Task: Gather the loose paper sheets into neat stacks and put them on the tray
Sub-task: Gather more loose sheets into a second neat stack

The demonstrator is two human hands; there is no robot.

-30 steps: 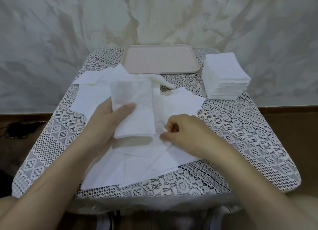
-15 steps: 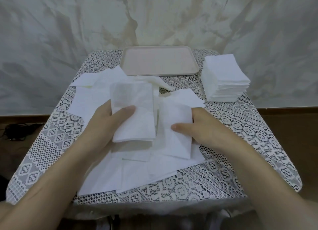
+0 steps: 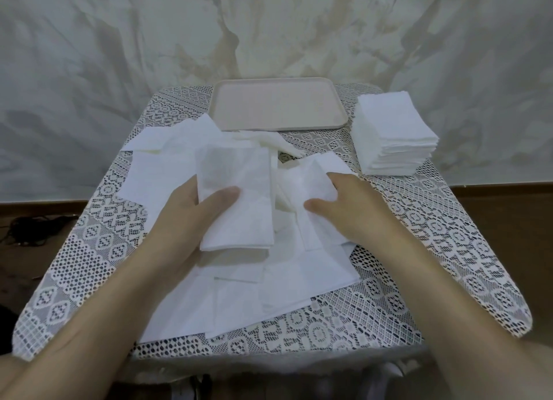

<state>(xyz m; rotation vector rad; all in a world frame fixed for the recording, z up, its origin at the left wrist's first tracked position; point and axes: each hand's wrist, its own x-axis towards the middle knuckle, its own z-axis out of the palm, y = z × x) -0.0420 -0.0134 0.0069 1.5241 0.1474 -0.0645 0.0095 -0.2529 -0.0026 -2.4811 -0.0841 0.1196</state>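
Loose white paper sheets [image 3: 239,298] lie scattered over the middle of the lace-covered table. My left hand [image 3: 191,217] holds a small gathered stack of sheets [image 3: 239,202] upright-tilted above the pile, thumb across its front. My right hand [image 3: 350,211] pinches a single sheet [image 3: 308,184] just to the right of that stack, thumb on top and fingers behind it. The pinkish tray [image 3: 278,106] sits bare at the table's far edge, beyond both hands.
A tall neat stack of white sheets [image 3: 392,133] stands at the back right of the table [image 3: 434,250], beside the tray. More loose sheets [image 3: 161,163] spread to the back left. A dark cable [image 3: 27,229] lies on the floor at the left.
My right hand picked one sheet off the pile, lifted it and carried it up and toward the stack in my left hand. The left hand and its stack have barely moved.
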